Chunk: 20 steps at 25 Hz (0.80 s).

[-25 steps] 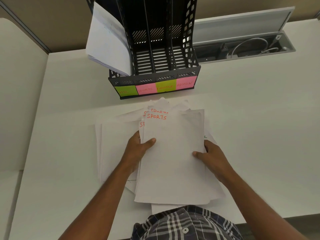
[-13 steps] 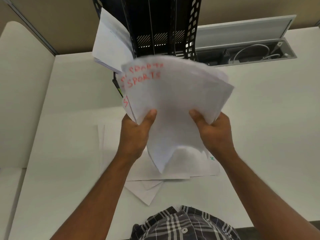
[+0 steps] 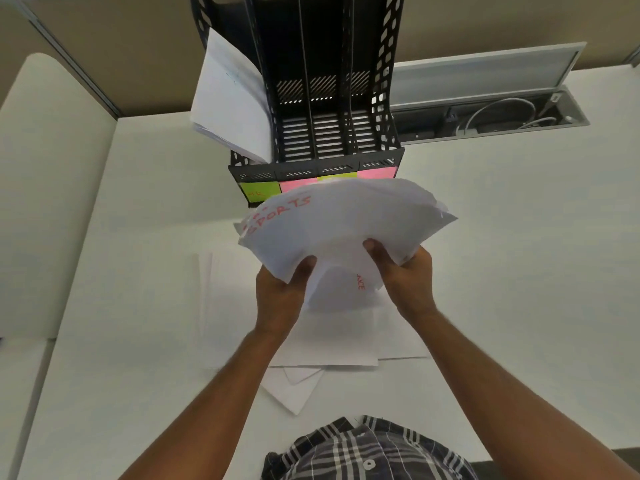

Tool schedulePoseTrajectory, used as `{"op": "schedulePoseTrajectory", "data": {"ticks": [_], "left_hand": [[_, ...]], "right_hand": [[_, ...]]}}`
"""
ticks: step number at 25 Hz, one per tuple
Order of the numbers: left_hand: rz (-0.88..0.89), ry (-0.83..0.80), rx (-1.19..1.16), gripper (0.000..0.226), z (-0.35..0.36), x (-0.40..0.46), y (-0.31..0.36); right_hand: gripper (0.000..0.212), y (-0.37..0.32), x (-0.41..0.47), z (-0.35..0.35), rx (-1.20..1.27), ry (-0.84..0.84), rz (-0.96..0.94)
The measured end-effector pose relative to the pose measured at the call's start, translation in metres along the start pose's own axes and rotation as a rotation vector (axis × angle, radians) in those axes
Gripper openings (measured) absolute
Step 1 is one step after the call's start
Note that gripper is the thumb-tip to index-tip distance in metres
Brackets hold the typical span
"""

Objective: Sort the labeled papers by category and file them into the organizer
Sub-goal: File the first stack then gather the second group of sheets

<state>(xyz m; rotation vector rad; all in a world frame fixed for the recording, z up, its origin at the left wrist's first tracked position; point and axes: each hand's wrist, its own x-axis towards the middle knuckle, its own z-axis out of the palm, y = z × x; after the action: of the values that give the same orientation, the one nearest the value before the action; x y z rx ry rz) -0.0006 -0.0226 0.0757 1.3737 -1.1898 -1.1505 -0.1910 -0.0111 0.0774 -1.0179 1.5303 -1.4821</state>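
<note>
Thick stack of white paper sheets with "SPORTS" in red marker (image 3: 346,220) held up off the counter, bowed over like an arch, right in front of the organizer's label strip and partly covering it. Left hand (image 3: 282,292) clamped on the near left corner, thumb on top, grip closed on the stack. Right hand (image 3: 405,275) pinching the near right side the same way, thumb on top, fingers underneath and hidden. One sheet drooping down between the two hands, some red lettering on it, too curled to read.

Below that, more loose white sheets (image 3: 332,344) lying flat and messy on the white counter (image 3: 138,271), a couple of corners poking out toward the body.

Behind the stack, black perforated plastic file organizer with upright slots (image 3: 329,98) standing on the counter. Leftmost slot holding a bundle of white papers (image 3: 232,98) leaning out to the left; other three slots look bare inside. Sticky labels along the front: lime green note (image 3: 259,194) at far left with faint orange writing, then pink, lime, pink (image 3: 377,173), mostly hidden by the lifted stack.

Further right, open grey cable tray in the counter (image 3: 491,116) with lid up and wires inside. Plaid shirt (image 3: 363,452) at bottom edge.
</note>
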Motion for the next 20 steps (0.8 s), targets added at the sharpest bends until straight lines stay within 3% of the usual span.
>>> {"op": "schedulePoseTrajectory", "data": {"ticks": [3, 5, 6, 9, 12, 20], "left_hand": [[0.009, 0.034, -0.024, 0.015, -0.010, 0.009, 0.004], [-0.013, 0.000, -0.043, 0.030, -0.026, 0.018, -0.002], [-0.100, -0.013, -0.074, 0.036, -0.033, 0.022, -0.008], [-0.428, -0.042, -0.118, 0.020, -0.038, 0.016, -0.031], [-0.595, 0.031, -0.142, 0.011, -0.031, -0.002, -0.048], [-0.616, 0.099, -0.216, 0.015, -0.027, -0.008, -0.058]], "right_hand": [[0.012, -0.011, 0.007, -0.003, -0.144, 0.054, -0.033], [0.011, -0.013, 0.010, -0.016, -0.239, -0.030, 0.081], [0.013, -0.008, 0.009, -0.025, -0.283, -0.114, 0.165], [0.026, 0.017, -0.007, -0.041, -0.300, -0.258, 0.417], [0.030, 0.040, -0.026, -0.042, -0.207, -0.150, 0.543], [0.005, 0.059, -0.039, -0.043, -0.211, 0.058, 0.498]]}}
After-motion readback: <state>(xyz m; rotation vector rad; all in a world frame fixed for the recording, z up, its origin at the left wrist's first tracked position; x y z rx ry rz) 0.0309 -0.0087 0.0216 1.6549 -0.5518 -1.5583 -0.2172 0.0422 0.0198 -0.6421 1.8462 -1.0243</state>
